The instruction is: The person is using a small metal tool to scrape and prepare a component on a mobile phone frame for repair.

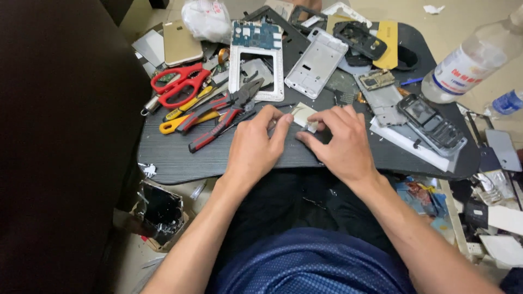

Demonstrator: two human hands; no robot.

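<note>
Both the left hand (253, 147) and right hand (340, 142) pinch a small pale part (306, 117) with clenched fingers, just right of the red-handled pliers (220, 111) on the table (180, 158).

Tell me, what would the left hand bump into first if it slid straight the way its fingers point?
Probably the small pale square part just past the left hand, which its fingertips already nearly touch; beyond it lies the silver phone frame.
</note>
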